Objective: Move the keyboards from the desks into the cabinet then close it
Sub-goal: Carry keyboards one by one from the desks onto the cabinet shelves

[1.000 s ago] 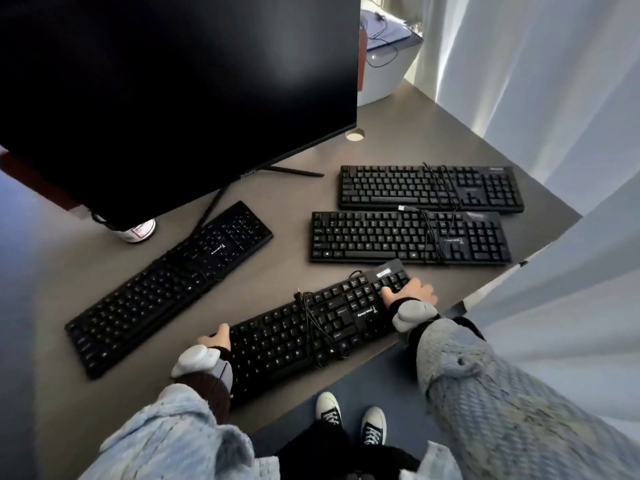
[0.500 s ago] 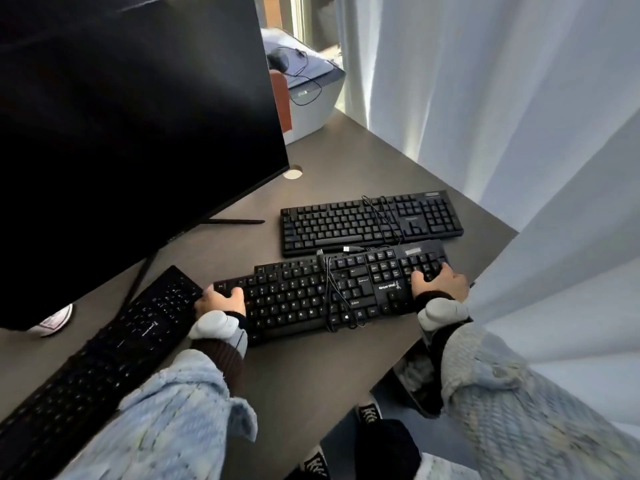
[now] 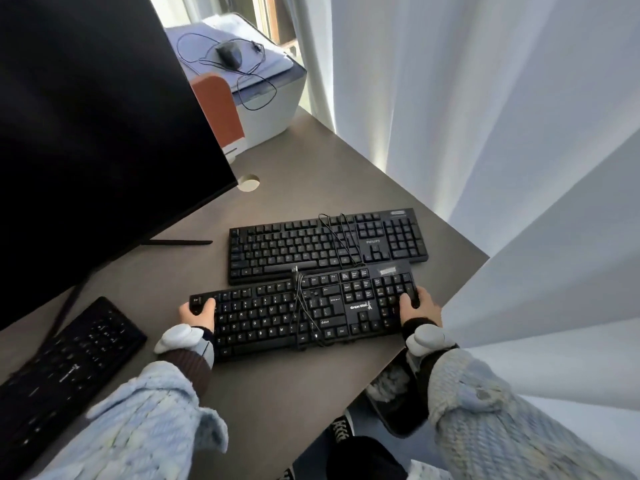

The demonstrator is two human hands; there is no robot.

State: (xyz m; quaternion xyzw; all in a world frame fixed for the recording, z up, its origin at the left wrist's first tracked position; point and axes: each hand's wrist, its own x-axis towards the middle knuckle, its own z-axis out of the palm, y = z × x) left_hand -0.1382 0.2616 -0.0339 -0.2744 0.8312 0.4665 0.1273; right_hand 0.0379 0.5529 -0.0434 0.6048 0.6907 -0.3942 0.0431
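Note:
A black keyboard (image 3: 270, 317) with its cable wound around the middle lies across the grey desk (image 3: 277, 396). My left hand (image 3: 197, 315) grips its left end and my right hand (image 3: 420, 308) grips its right end. Its far edge touches or overlaps a second black keyboard (image 3: 311, 244), which has a cable lying on its keys. A third black keyboard (image 3: 69, 362) lies slanted at the lower left. No cabinet is in view.
A large dark monitor (image 3: 86, 133) fills the upper left, its stand foot reaching toward the keyboards. A white printer (image 3: 273, 98) with a wired mouse (image 3: 228, 53) on top stands behind the desk. White curtains (image 3: 485, 98) hang close along the desk's right edge.
Both hands carried the near keyboard away from the front edge and to the right. It now covers the spot where the middle keyboard lay, so that one is hidden.

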